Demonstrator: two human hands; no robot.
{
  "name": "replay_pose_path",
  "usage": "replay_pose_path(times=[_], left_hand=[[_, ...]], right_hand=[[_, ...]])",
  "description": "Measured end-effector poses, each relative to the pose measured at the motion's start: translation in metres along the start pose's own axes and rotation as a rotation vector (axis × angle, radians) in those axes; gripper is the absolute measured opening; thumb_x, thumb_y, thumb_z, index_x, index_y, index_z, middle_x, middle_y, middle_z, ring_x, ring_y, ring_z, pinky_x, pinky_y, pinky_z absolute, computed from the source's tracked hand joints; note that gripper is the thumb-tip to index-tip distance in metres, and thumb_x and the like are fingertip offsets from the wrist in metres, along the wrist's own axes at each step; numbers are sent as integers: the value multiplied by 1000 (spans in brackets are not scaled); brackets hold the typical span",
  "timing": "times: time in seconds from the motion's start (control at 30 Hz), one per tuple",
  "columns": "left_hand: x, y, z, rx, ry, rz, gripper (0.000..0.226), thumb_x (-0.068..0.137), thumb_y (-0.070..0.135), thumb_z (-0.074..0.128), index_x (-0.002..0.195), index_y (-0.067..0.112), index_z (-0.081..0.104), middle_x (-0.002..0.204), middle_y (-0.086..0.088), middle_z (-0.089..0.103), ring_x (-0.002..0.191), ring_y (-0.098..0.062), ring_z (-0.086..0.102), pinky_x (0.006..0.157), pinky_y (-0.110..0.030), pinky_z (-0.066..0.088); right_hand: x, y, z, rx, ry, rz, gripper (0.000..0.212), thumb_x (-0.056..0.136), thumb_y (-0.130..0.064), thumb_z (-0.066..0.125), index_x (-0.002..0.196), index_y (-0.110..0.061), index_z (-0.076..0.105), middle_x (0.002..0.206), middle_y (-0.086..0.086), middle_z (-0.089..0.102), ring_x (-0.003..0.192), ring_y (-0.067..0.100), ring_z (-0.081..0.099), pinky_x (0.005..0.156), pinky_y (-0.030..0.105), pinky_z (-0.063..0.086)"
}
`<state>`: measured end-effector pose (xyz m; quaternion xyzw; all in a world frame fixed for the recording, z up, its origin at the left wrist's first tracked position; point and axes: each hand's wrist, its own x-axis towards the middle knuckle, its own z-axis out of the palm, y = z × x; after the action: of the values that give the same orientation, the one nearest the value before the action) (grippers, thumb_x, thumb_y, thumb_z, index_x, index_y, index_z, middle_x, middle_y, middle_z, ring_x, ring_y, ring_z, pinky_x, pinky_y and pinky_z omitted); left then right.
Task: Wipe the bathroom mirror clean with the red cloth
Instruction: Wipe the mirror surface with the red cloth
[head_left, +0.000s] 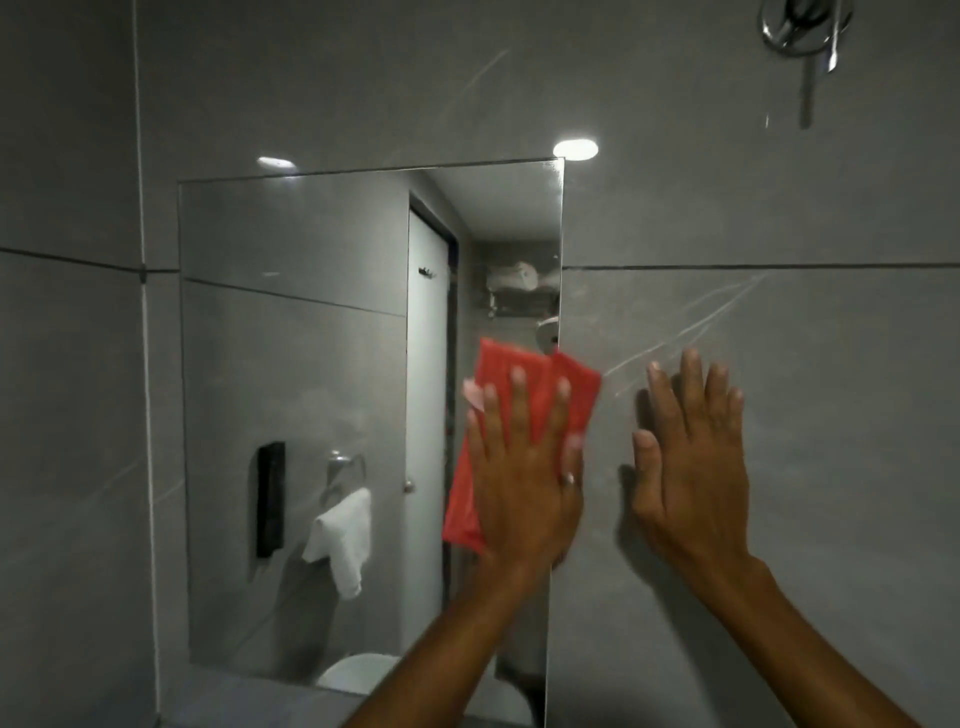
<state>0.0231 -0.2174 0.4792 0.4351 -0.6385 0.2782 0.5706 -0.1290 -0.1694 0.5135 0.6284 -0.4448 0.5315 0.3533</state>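
Room: grey-tiled bathroom wall (779, 218), frameless mirror (291, 395) mounted on it.
Left hand (524, 478): flat, fingers spread apart, pressing the red cloth (519, 364) against the mirror's right edge.
Red cloth: pinned under that palm, long axis roughly upright, its upper corner lapping past the mirror's edge onto the tile.
Right hand (691, 467): open, fingers close together, resting flat on tile just right of the mirror, holding nothing.
Key relation: nearly all the glass lay left of the cloth, so the left hand, already on it, looked better placed to sweep leftward.
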Motion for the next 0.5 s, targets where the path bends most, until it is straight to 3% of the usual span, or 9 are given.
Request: replay_pose_path(times=[0.07,0.13,0.3,0.4,0.5], left_hand=[[-46,1,10,14,-69,56,62,110,48,29,167,32,10,178,-4,-3,164,-32,-4,126,-60,9],[-36,-2,13,8,-65,32,62,110,49,28,167,32,9,178,-4,-3,164,-33,-3,126,-62,10],[129,17,-18,-37,106,18,68,112,47,29,167,25,-4,177,-8,-12,163,-35,-12,130,-63,-2],[222,30,-36,35,128,-86,70,110,53,24,167,17,7,176,-16,-1,163,-40,-4,130,-61,1],[237,33,-40,82,102,-105,70,109,55,22,167,19,9,177,-14,2,163,-38,-3,131,-57,0]], right_hand=[[-11,7,0,-26,-38,-20,64,105,-42,24,163,-15,20,172,12,7,161,30,-1,131,43,-4],[-12,13,-1,-44,-58,-40,65,103,-38,28,162,-14,19,172,13,7,161,29,-1,131,44,-2],[15,19,-8,-52,-6,-51,64,106,-41,25,162,-12,22,172,14,9,161,29,-2,131,42,-4],[24,16,-9,-51,0,-48,64,107,-45,19,162,-13,22,172,14,9,161,29,-1,131,41,-5],[25,12,-4,-34,-10,-40,63,106,-42,24,162,-13,23,172,13,9,161,29,0,132,41,-5]])
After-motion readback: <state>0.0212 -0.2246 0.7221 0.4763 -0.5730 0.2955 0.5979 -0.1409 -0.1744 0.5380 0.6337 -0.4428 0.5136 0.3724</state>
